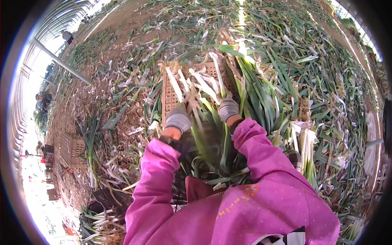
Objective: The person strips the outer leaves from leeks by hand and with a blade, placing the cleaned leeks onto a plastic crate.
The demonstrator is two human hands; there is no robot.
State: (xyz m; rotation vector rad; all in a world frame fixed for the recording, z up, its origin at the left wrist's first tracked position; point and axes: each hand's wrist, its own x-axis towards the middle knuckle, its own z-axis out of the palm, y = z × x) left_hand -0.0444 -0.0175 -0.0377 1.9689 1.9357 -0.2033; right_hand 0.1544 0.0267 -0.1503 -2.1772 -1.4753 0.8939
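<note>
At frame centre, both grey-gloved hands, left hand (178,119) and right hand (228,108), grip long white-stalked green onions (204,87) over a tan slatted crate (169,96); keeping stalks aligned looks wise.

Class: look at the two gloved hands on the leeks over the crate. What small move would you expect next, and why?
Probably pulling loose outer skin off the stalks. Both hands, left hand and right hand, grip white leek stalks lying across the crate, roots pointing away, and peeled scraps litter the ground around.
</note>
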